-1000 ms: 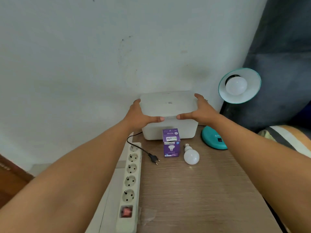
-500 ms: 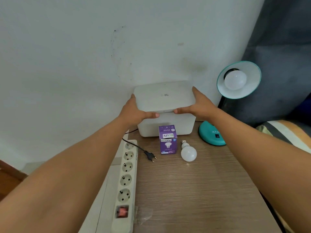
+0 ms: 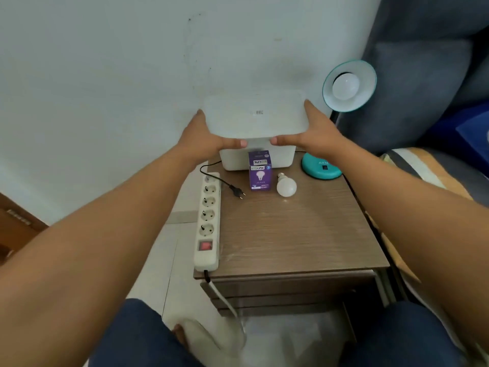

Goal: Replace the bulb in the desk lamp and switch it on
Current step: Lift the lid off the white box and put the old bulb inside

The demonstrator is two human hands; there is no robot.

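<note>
My left hand (image 3: 203, 136) and my right hand (image 3: 315, 128) grip the two ends of a white box lid (image 3: 255, 116), held up above the white box (image 3: 280, 158) at the back of the wooden bedside table (image 3: 291, 234). A teal desk lamp shade (image 3: 366, 87) with a white bulb (image 3: 345, 86) in it hangs at the right, above its teal base (image 3: 321, 169). A purple bulb carton (image 3: 260, 172) stands in front of the box, and a loose white bulb (image 3: 286, 185) lies beside it. The lamp's black plug (image 3: 238, 192) lies unplugged on the table.
A white power strip (image 3: 207, 221) with a red switch runs along the table's left edge, its cable dropping off the front. A pale wall is behind, a dark sofa at the right. My knees and a foot in a slipper (image 3: 211, 337) show below.
Both hands have lifted the lid up off the white box, and the box's front is now exposed beneath it. The view has tilted down, bringing the table front and my legs into sight.
</note>
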